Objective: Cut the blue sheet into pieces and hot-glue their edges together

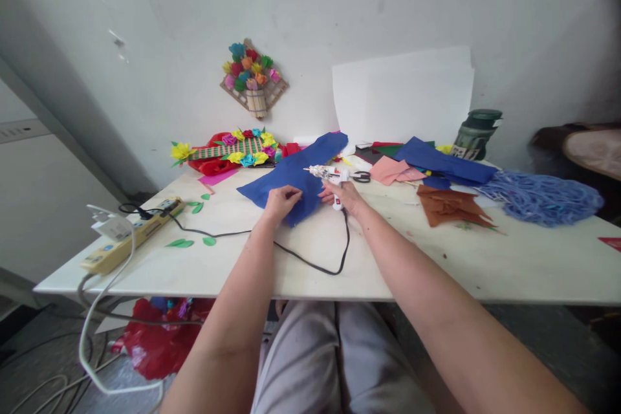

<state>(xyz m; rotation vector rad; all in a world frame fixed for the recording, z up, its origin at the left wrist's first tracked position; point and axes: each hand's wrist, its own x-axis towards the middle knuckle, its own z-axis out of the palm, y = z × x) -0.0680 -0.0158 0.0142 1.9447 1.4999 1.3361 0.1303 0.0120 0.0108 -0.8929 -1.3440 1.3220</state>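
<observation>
A sheet of deep blue paper [276, 182] lies on the table in front of me. My left hand [283, 202] rests over its lower left part, thumb and fingertips pinched together; what is between them, if anything, is too small to make out. In my right hand [348, 197] is a white glue gun [337, 174], gripped by its handle. Its nozzle points left, over the blue paper. From the handle a black cord [315, 265] loops across the table to the left. Just behind the gun lie black-handled scissors [361, 176].
A yellow power strip [104, 257] with plugs sits at the left edge, near green paper leaves [209, 241]. Behind is a woven piece with paper flowers [228, 150]. To the right are brown paper [449, 204], blue yarn [548, 197] and a dark green jar [478, 134].
</observation>
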